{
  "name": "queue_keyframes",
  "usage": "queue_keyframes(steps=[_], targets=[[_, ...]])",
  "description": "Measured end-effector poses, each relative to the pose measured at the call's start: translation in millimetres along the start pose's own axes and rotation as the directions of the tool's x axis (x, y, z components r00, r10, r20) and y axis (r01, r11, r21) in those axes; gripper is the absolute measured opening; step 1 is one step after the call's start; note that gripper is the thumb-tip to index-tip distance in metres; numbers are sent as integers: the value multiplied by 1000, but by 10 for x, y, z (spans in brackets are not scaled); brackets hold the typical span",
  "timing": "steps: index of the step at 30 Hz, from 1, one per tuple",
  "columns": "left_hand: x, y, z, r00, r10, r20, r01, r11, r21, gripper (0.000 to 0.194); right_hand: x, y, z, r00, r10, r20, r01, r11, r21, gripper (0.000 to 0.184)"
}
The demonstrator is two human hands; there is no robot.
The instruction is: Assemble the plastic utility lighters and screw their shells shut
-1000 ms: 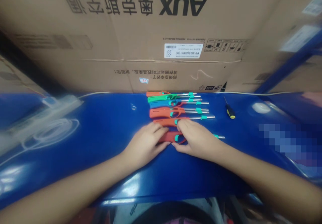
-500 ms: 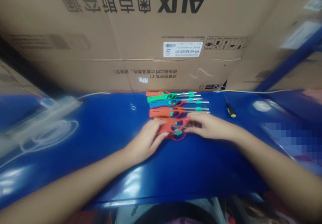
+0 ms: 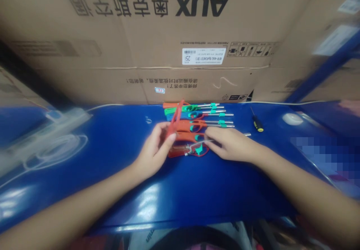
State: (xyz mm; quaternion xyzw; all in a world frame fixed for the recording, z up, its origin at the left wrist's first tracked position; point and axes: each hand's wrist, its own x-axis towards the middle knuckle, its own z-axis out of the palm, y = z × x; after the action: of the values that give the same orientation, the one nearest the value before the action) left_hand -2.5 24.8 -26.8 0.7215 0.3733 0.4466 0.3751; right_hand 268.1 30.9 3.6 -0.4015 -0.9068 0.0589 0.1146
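My left hand pinches a red half-shell of a long-nosed lighter, raised on edge and tilted away from the table. Below it lies the opened red lighter, its inside showing a thin metal wire and a teal trigger. With fingers closed, my right hand grips this lighter's front end; the exact hold is hidden. Just behind are an orange lighter and another orange lighter. Further back lie a blue lighter and a green lighter.
A large cardboard box stands along the back of the blue table. To the right lie a yellow-black screwdriver and a white mouse-shaped object. A power strip and coiled white cable are at left.
The red half-shell has come off the lighter and swung up and to the left in my left hand. The lighter's inside now shows. My right hand stays at the front end.
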Motion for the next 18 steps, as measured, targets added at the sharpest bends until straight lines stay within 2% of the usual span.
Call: queue_keyframes(steps=[2, 5, 10, 13, 16, 18], targets=[[-3, 1, -16, 1000, -13, -25, 14, 999, 29, 18, 5, 1, 11, 999, -35, 8, 35, 999, -36, 17], [-12, 8, -29, 1000, 10, -9, -9, 989, 145, 26, 13, 2, 18, 994, -105, -8, 104, 990, -94, 24], [21, 43, -24, 991, 65, 115, -102, 928, 359, 30, -5, -46, -1, 958, -215, -191, 181, 967, -180, 27], [39, 36, -25, 971, 101, 217, -183, 898, 401, 32, -32, -97, -31, 919, -258, -299, 198, 956, -217, 27], [40, 16, -31, 967, 66, 246, -168, 892, 420, 20, -50, -130, -58, 891, -281, -357, 213, 952, -219, 23], [40, 8, -32, 972, 33, 232, -137, 883, 449, 20, -51, -135, -64, 881, -294, -371, 225, 950, -218, 22]])
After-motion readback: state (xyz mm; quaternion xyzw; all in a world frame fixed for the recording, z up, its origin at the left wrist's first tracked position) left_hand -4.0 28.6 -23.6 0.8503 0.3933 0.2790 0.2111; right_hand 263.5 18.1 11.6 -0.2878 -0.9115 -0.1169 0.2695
